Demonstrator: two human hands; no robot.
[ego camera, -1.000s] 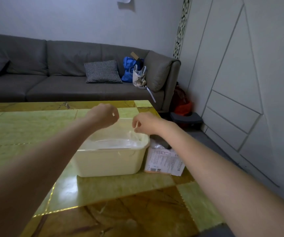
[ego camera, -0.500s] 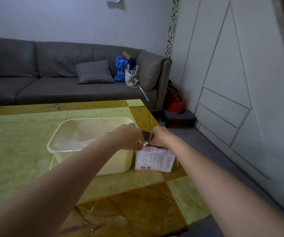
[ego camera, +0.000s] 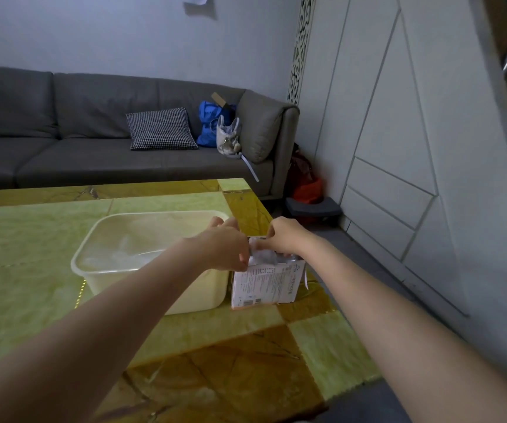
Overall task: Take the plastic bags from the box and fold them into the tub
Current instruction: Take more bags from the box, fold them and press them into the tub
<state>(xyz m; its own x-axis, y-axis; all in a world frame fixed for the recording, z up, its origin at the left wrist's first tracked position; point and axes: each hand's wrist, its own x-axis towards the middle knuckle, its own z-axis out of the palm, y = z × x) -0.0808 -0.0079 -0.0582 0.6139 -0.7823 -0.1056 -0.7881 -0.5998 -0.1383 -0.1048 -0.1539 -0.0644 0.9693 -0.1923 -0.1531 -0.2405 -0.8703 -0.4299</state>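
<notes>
A cream plastic tub (ego camera: 99, 279) stands on the green and brown table, with clear plastic lying inside it. Just right of the tub is a small white printed box (ego camera: 266, 285), open at the top. A crumpled clear plastic bag (ego camera: 263, 257) sticks out of the box's top. My left hand (ego camera: 221, 247) and my right hand (ego camera: 286, 236) meet over the box, and the fingers of both pinch the bag. The inside of the box is hidden by my hands.
The table (ego camera: 231, 346) ends close to the right of the box and near the bottom of the view. Behind it stands a grey sofa (ego camera: 93, 141) with a checked cushion (ego camera: 160, 129) and bags (ego camera: 215, 123). A white panelled wall (ego camera: 414, 148) is at right.
Both hands have moved from above the tub to the right, onto the box top, and have taken hold of a bag there. The camera view has shifted rightwards.
</notes>
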